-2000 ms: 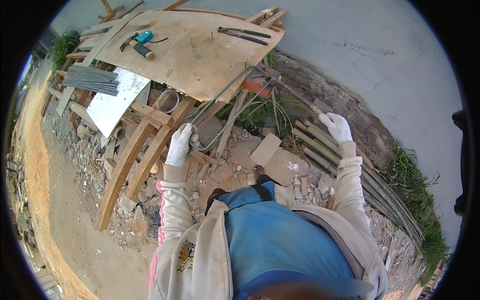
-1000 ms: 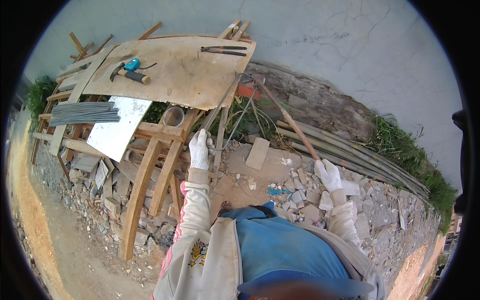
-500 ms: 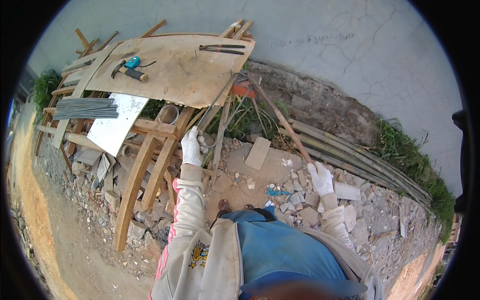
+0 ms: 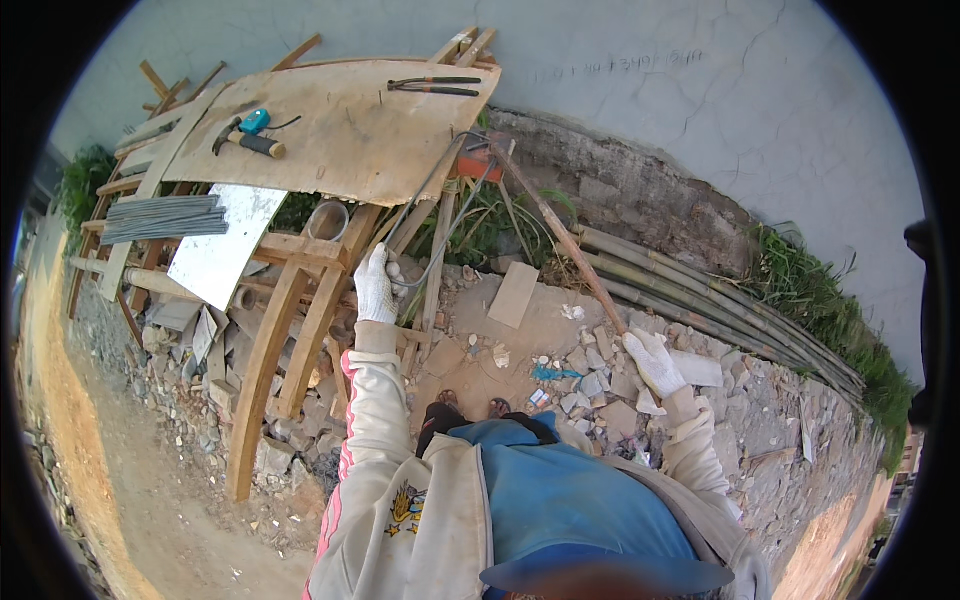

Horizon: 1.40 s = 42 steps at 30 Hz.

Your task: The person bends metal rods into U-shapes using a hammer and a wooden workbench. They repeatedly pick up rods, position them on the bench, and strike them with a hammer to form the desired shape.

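Note:
My left hand (image 4: 376, 287), in a white knit glove, is closed around a thin grey steel rod (image 4: 425, 190). From the hand this rod runs up to an orange-red block (image 4: 476, 162), bends there, and another length curves back down beside my fingers. My right hand (image 4: 655, 362), gloved too, is closed on the lower end of a long rusty-brown lever (image 4: 560, 232). The lever's upper end meets the rod at the block, on a wooden post. How the rod sits at the block is too small to make out.
A plywood sheet (image 4: 330, 130) on a timber frame carries pincers (image 4: 434, 86), a hammer (image 4: 250, 140) and a teal tape measure (image 4: 256, 121). Several cut rods (image 4: 165, 217) lie at left by a white board (image 4: 225, 250). Bamboo poles (image 4: 700, 305) and rubble (image 4: 600, 390) lie right.
The lever's lower end has swung slightly to the right with my right hand. My left hand keeps its hold on the rod. The whole view has shifted a little.

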### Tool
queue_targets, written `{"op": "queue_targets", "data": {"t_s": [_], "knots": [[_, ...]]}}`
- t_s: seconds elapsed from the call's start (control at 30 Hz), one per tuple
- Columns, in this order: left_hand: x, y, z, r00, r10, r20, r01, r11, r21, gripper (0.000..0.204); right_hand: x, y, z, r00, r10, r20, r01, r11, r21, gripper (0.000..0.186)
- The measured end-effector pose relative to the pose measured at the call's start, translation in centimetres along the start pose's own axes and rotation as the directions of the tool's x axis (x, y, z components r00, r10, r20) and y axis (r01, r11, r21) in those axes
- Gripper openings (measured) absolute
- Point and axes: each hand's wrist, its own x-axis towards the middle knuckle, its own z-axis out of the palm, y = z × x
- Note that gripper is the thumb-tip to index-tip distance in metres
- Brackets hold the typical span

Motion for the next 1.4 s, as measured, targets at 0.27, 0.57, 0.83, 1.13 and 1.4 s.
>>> {"op": "queue_targets", "data": {"t_s": [0.27,0.57,0.83,1.13,1.4], "knots": [[1.1,-0.5,-0.7,0.994,-0.082,0.077,0.089,0.992,-0.092,0.027,-2.0,-3.1,2.2,0.976,-0.085,-0.199,0.052,0.985,-0.167,0.047],[1.7,-1.3,-1.0,0.982,-0.095,0.166,0.113,0.988,-0.105,0.029,-6.9,-11.9,10.0,0.955,0.249,-0.159,-0.189,0.93,0.316,0.041],[1.8,-2.0,-1.1,0.974,-0.085,0.211,0.112,0.987,-0.117,0.031,-9.0,-19.5,16.8,0.897,0.43,0.101,-0.338,0.523,0.782,0.033],[1.3,-1.6,-0.8,0.973,-0.096,0.208,0.114,0.991,-0.076,0.031,-9.0,-21.5,18.0,0.877,0.419,0.234,-0.384,0.322,0.865,0.034],[0.8,-1.4,-0.9,0.969,-0.093,0.23,0.114,0.99,-0.081,0.032,-7.2,-26.2,26.7,0.875,0.265,0.405,-0.383,-0.133,0.914,0.03]]}}
